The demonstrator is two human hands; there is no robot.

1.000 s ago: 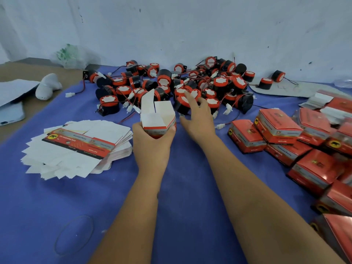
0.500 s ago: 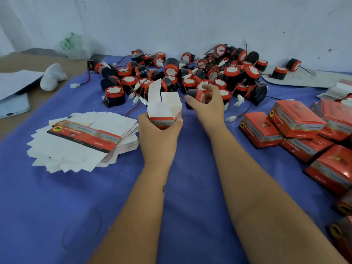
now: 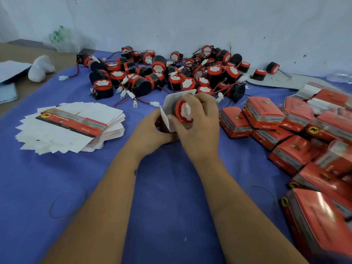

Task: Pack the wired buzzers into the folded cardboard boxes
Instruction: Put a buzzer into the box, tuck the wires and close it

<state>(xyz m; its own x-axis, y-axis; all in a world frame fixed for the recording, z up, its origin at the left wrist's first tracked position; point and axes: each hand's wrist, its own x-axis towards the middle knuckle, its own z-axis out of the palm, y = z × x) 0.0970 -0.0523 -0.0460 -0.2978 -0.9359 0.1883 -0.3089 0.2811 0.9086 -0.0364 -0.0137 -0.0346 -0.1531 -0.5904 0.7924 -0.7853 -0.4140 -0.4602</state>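
Head | left fingers [image 3: 152, 128] grip box [image 3: 167, 113] | right fingers [image 3: 198, 109] clasp buzzer [image 3: 183, 112]

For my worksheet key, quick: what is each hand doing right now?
Left hand: grips the open cardboard box.
Right hand: grips a buzzer at the box's mouth.

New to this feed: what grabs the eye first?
Dead centre, the right hand grips a red-and-black buzzer at the mouth of an open box held by the left hand. Behind them a tangled pile of buzzers lies by the wall. Red packed boxes crowd the right, a stack of flat boxes the left.
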